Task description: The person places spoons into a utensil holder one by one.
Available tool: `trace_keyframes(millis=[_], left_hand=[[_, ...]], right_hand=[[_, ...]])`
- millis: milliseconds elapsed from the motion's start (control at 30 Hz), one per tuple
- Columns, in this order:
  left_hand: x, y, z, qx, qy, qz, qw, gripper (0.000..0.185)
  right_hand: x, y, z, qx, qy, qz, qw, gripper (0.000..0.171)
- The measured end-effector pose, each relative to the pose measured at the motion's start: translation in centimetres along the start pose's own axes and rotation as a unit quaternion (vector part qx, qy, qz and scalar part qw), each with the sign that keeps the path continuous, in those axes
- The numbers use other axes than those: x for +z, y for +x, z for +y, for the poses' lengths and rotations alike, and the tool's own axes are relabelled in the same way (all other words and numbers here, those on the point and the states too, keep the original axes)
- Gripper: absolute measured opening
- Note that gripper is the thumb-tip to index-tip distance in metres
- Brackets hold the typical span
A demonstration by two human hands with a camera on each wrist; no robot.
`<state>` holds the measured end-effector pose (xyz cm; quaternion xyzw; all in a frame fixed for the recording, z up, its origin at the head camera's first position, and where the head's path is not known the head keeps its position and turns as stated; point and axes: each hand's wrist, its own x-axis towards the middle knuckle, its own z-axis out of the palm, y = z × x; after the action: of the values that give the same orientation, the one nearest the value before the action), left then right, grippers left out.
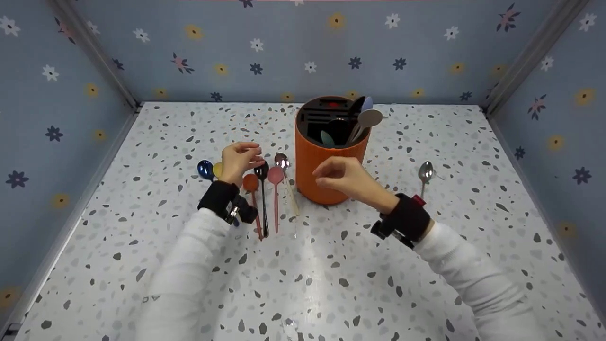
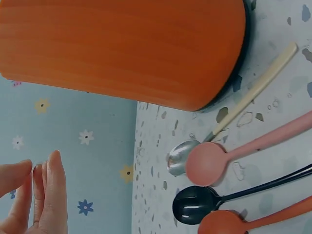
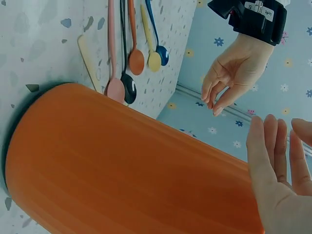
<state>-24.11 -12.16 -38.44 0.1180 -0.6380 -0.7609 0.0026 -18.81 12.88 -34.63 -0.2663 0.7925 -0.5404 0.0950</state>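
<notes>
I can't see the blue spoon (image 1: 205,169) and yellow spoon (image 1: 217,169) whole; my left hand (image 1: 240,161) hovers over them, fingers loosely curled, holding nothing. My right hand (image 1: 342,177) hangs relaxed and empty before the orange holder (image 1: 326,156), hiding part of its wall. Beside the holder lie orange (image 1: 250,183), black (image 1: 261,171), pink (image 1: 275,174) and steel (image 1: 281,160) spoons. A lone metal spoon (image 1: 425,171) lies well apart on the right. Much speckled surface (image 1: 303,284) lies open toward me, walled in by flowered panels (image 1: 284,47).
</notes>
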Motion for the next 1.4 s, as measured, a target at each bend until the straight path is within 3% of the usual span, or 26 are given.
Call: trace_keyframes(millis=[133,333,500,633,833,900,967,1067,1133,1200,1300,1333,1400], left_hand=[[-0.6,0.0,-1.1,-0.012,0.007,-0.004,0.9999,0.022],[-1.1,-0.1,-2.3,-0.015,0.027,-0.002,0.9995,0.025],[-1.6,-0.4,-2.7,-0.015,0.085,0.007,0.9963,0.025],[-2.3,-0.4,-3.2,-0.038,0.113,0.012,0.9928,0.026],[-3.0,-0.3,-4.3,-0.075,0.111,0.016,0.9908,0.030],[-3.2,-0.1,-5.1,-0.068,0.127,0.022,0.9893,0.028],[-3.4,0.2,-6.1,-0.050,0.176,0.032,0.9825,0.025],[-4.2,1.4,-8.3,-0.001,0.275,0.045,0.9604,0.018],[-5.4,3.9,-11.5,0.041,0.336,0.062,0.9388,0.010],[-7.0,7.1,-15.2,0.068,0.369,0.071,0.9242,0.006],[-9.3,11.9,-20.3,0.063,0.386,0.068,0.9178,0.012],[-9.9,12.7,-21.3,0.057,0.379,0.056,0.9218,0.016],[-10.4,13.4,-22.1,0.037,0.383,0.039,0.9221,0.021]], right_hand=[[0.4,-0.5,0.4,0.027,0.009,-0.016,0.999,0.020],[1.0,-0.8,3.1,0.049,0.015,-0.019,0.998,0.020],[1.4,-1.2,4.3,0.088,0.051,-0.027,0.994,0.023],[1.7,-1.4,5.1,0.100,0.066,-0.039,0.992,0.025],[2.0,-1.8,6.3,0.127,0.085,-0.048,0.987,0.025],[2.2,-1.9,6.6,0.132,0.090,-0.049,0.986,0.025],[2.3,-2.1,6.9,0.132,0.096,-0.050,0.985,0.024],[2.4,-2.3,7.2,0.135,0.104,-0.051,0.984,0.023],[2.5,-2.5,7.5,0.136,0.110,-0.051,0.983,0.023],[2.5,-2.6,7.7,0.140,0.114,-0.050,0.982,0.023],[2.6,-2.7,8.0,0.144,0.121,-0.048,0.981,0.024],[2.6,-2.8,8.1,0.146,0.122,-0.047,0.981,0.025],[2.6,-2.9,8.2,0.149,0.127,-0.046,0.980,0.026]])
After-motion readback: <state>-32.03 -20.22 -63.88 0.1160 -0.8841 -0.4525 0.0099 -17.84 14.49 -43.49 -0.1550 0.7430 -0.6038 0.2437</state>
